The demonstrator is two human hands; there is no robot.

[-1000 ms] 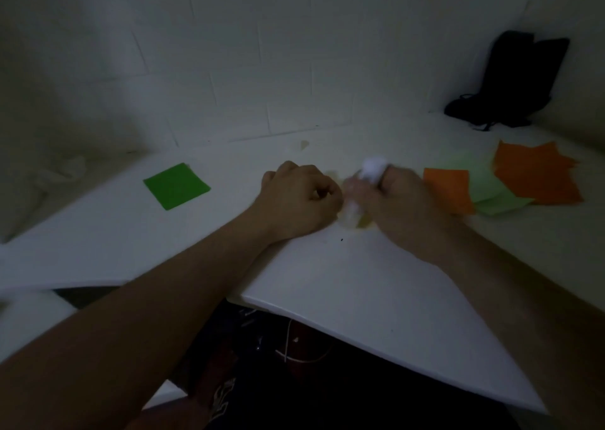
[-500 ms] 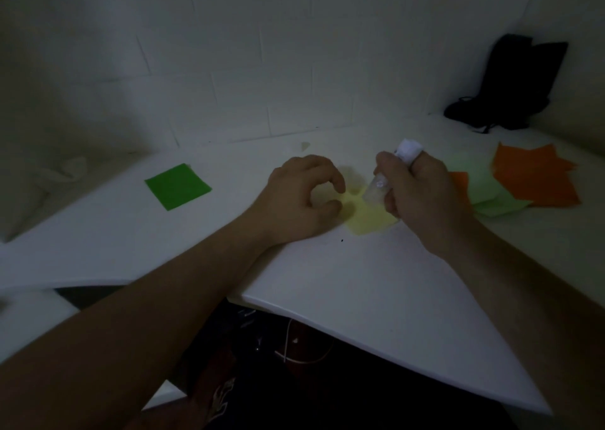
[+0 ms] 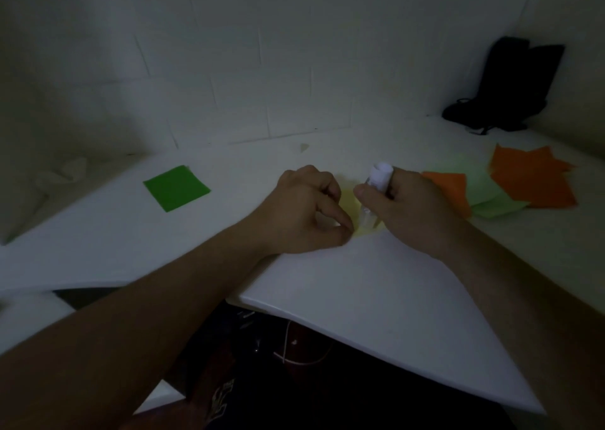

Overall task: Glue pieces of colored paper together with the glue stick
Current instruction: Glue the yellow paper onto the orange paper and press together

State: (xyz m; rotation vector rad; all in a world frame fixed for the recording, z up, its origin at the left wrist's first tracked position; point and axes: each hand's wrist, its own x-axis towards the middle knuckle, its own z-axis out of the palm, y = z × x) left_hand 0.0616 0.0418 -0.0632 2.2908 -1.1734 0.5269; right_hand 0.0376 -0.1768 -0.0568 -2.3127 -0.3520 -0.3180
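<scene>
On yellow paper (image 3: 349, 202): glue stick (image 3: 376, 184) (right hand (image 3: 412, 210) gripping).

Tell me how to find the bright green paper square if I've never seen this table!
Start at the white table and look left of the person's left hand. The bright green square lies there flat and alone. The other papers, orange and pale green, are heaped together on the far right, and a pale yellow one sits between the hands.

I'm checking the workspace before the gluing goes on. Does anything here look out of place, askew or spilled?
Nothing looks spilled or damaged. The orange and light green papers lie in a loose, overlapping, crooked pile at the right. A small scrap sits alone near the wall. The right hand holds the glue stick on the yellow paper, which the left hand steadies.
</scene>
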